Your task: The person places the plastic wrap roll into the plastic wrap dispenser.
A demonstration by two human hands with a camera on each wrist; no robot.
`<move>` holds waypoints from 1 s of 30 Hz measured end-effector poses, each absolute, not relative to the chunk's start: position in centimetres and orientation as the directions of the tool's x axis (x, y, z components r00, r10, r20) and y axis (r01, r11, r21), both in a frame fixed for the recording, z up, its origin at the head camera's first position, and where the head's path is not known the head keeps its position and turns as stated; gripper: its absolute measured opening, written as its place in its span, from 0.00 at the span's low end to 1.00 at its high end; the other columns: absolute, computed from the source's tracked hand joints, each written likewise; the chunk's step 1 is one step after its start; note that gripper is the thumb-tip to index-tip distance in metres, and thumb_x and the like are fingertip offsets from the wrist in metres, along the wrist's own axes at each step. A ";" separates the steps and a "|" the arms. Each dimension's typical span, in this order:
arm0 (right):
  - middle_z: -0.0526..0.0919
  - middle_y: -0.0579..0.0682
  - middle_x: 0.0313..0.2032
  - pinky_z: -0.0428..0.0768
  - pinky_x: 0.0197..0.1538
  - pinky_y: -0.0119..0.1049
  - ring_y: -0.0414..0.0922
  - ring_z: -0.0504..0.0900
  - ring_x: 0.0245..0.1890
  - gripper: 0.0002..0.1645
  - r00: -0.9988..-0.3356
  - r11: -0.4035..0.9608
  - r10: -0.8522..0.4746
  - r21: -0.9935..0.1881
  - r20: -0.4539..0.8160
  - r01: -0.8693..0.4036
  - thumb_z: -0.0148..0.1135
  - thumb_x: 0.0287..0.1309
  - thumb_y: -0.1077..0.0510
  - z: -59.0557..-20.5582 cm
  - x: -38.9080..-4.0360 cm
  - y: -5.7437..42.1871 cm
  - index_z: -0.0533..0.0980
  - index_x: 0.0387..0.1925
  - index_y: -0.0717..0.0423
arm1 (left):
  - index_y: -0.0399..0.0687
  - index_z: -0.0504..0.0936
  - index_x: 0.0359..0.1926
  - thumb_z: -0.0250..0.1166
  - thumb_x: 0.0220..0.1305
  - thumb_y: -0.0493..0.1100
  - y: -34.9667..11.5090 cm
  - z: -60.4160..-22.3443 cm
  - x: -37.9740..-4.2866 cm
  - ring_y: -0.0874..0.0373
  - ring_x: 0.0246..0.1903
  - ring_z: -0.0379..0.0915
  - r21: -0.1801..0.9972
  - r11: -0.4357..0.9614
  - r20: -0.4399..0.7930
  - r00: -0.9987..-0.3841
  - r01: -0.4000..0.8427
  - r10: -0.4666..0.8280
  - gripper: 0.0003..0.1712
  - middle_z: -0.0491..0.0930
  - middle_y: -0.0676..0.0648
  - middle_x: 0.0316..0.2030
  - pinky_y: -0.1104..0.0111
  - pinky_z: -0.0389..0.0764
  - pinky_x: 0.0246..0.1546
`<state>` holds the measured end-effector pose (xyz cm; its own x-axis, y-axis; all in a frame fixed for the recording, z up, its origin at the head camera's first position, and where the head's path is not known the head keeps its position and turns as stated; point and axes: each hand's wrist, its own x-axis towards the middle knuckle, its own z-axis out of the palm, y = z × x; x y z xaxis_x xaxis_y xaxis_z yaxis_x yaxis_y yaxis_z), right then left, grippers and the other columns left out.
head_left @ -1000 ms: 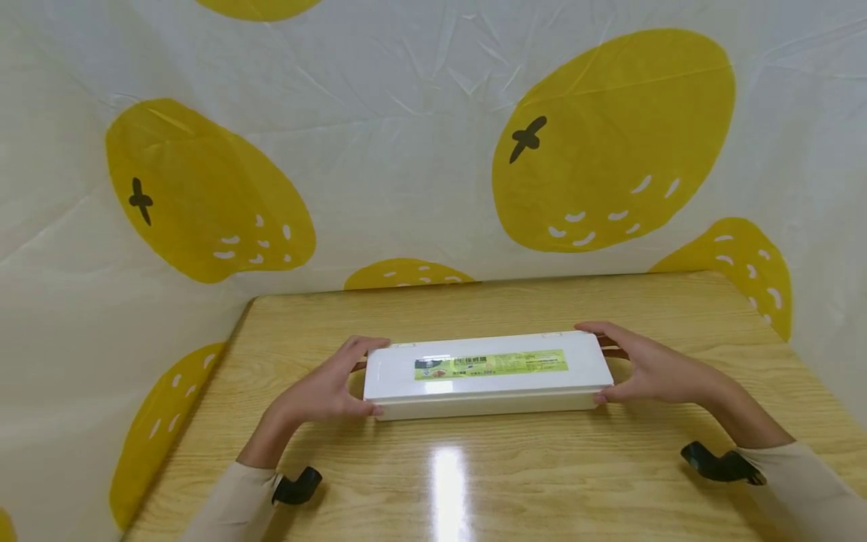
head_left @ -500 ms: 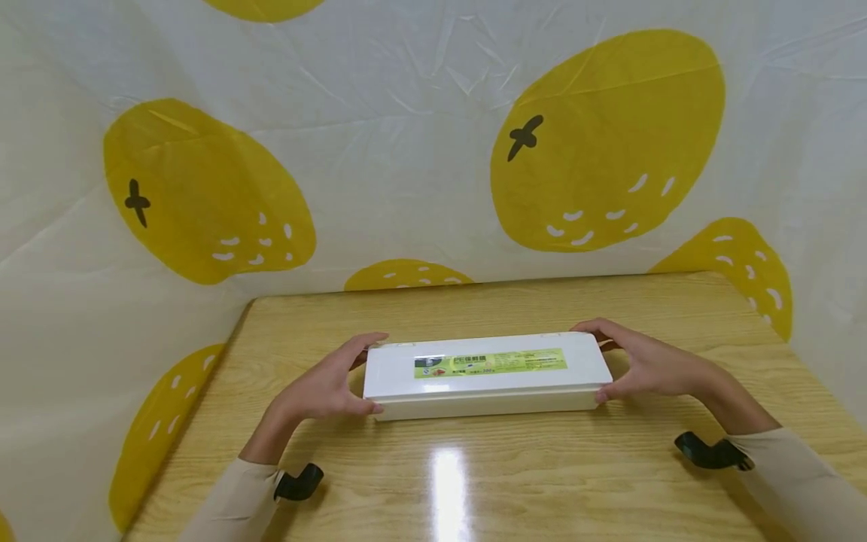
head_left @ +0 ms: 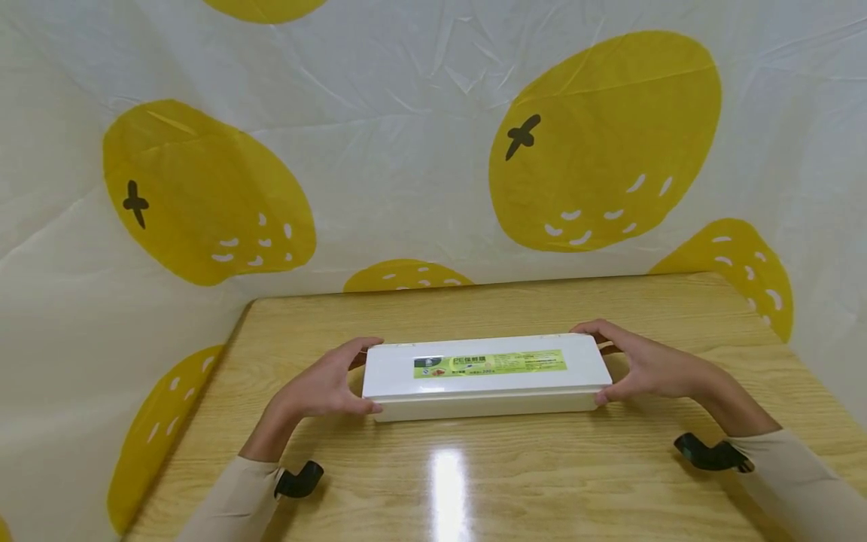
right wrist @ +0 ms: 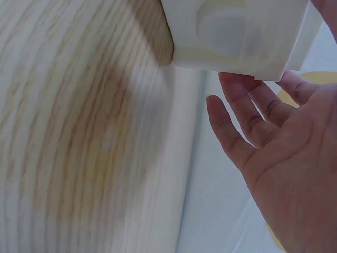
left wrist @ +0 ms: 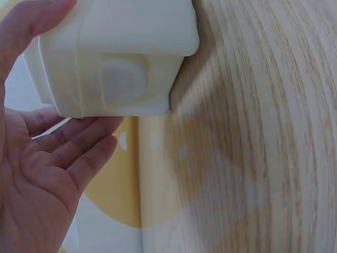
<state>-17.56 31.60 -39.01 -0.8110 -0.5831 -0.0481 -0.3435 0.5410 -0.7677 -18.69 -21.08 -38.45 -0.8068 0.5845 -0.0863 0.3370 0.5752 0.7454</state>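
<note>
A long white plastic cling film box [head_left: 515, 384] with a green and yellow label on its lid lies crosswise on the table, its lid closed. My left hand [head_left: 321, 384] grips its left end, thumb at the front and fingers at the back edge. At the opposite end my right hand [head_left: 653, 369] holds it the same way. In the left wrist view, fingertips [left wrist: 100, 129] touch the back side of the box [left wrist: 137, 31], whose end has a round recess. The right wrist view shows a similar recess in the box's other end [right wrist: 268, 37], fingertips behind it.
The wood-grain table [head_left: 542, 482] extends around the box, with a light reflection at the front. A white sheet [head_left: 406, 165] printed with large yellow fruit hangs behind the table and along its left side. Black curved pieces [head_left: 298, 480] sit at both sleeve cuffs.
Over the last second my right hand and forearm have shifted very slightly left and up. The box stays in place, held by both hands.
</note>
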 end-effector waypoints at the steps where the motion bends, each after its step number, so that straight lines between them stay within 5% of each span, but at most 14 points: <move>1: 0.70 0.47 0.64 0.72 0.55 0.62 0.58 0.70 0.61 0.55 -0.810 0.538 -0.585 -0.770 -0.048 -0.343 0.82 0.48 0.52 -39.0 -17.6 31.6 0.60 0.73 0.52 | 0.46 0.60 0.75 0.83 0.46 0.56 -21.1 -38.4 -18.7 0.47 0.69 0.67 0.747 0.574 -0.088 -0.806 0.335 0.585 0.61 0.68 0.48 0.69 0.51 0.71 0.66; 13: 0.68 0.48 0.65 0.73 0.56 0.62 0.55 0.70 0.61 0.54 -0.798 0.520 -0.600 -0.781 -0.044 -0.347 0.81 0.50 0.54 -39.0 -17.6 31.6 0.59 0.73 0.49 | 0.51 0.65 0.71 0.83 0.46 0.57 -21.2 -38.6 -18.9 0.50 0.69 0.67 0.767 0.549 -0.084 -0.796 0.332 0.599 0.55 0.73 0.53 0.64 0.49 0.71 0.67; 20: 0.68 0.47 0.65 0.75 0.57 0.53 0.47 0.70 0.62 0.53 -0.791 0.512 -0.610 -0.783 -0.044 -0.352 0.80 0.51 0.56 -39.0 -17.6 31.8 0.59 0.73 0.49 | 0.49 0.58 0.77 0.82 0.47 0.58 -21.3 -38.7 -18.9 0.45 0.69 0.67 0.758 0.568 -0.098 -0.805 0.321 0.585 0.62 0.67 0.47 0.71 0.45 0.70 0.66; 30: 0.66 0.48 0.66 0.75 0.57 0.51 0.45 0.70 0.62 0.54 -0.791 0.502 -0.610 -0.790 -0.034 -0.353 0.80 0.51 0.56 -39.2 -17.6 31.9 0.59 0.74 0.50 | 0.59 0.61 0.76 0.82 0.50 0.47 -21.7 -41.0 -18.4 0.44 0.67 0.64 0.878 0.392 0.005 -0.824 0.275 0.567 0.56 0.65 0.51 0.66 0.44 0.64 0.69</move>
